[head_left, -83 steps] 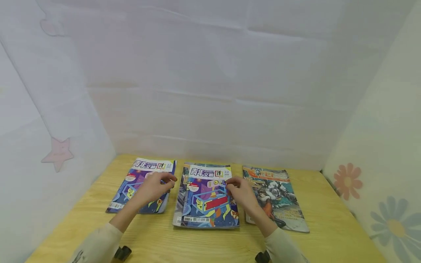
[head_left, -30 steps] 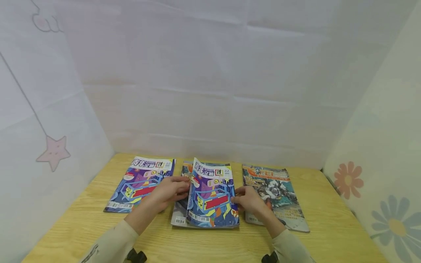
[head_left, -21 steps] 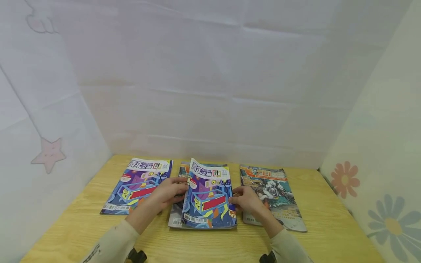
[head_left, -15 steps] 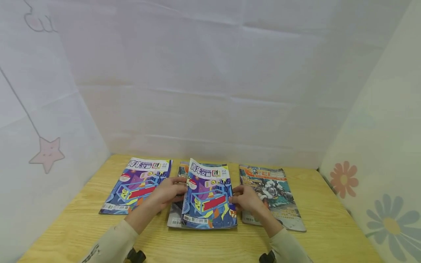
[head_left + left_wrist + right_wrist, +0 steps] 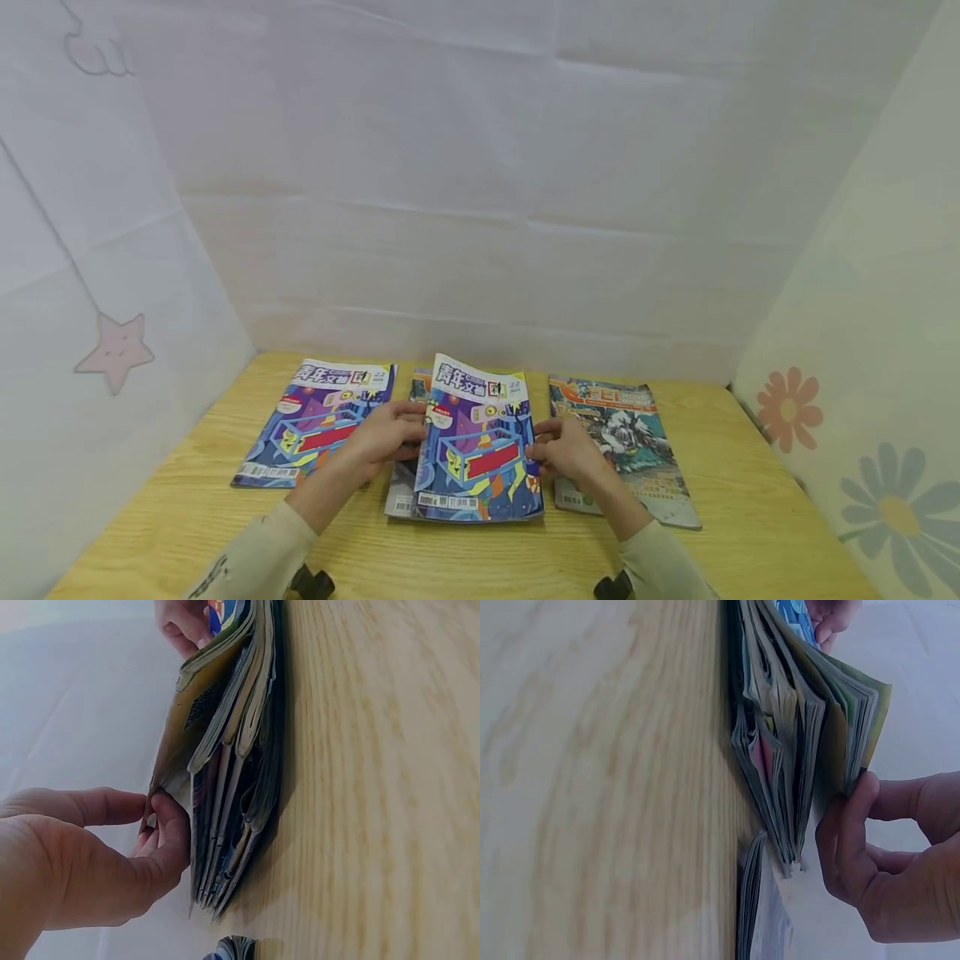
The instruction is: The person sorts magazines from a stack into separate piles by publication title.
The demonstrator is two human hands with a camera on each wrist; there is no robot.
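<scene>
A purple and blue magazine (image 5: 480, 450) tops the middle stack, its upper left corner raised. My left hand (image 5: 386, 437) pinches its left edge; in the left wrist view, the thumb and fingers of that left hand (image 5: 97, 855) close on the lifted spine side, with a gap above the stack. On the opposite side, my right hand (image 5: 570, 454) pinches the page edges, and the right wrist view has the right hand (image 5: 896, 862) with its thumb on top and fingers beneath. A greyer magazine (image 5: 401, 492) peeks out under the left edge, mostly hidden.
On the left lies a similar purple magazine (image 5: 322, 425), partly behind the left forearm. A comic-style magazine (image 5: 637, 442) with an orange title lies at right. The wooden table (image 5: 450, 558) is bounded by a white fabric backdrop (image 5: 480, 250) and side curtains.
Earlier both hands hovered over the magazines with fingers loosely bent. Since then they have taken hold of the top middle magazine by its sides, and it has tipped up, its upper edge lately slightly higher.
</scene>
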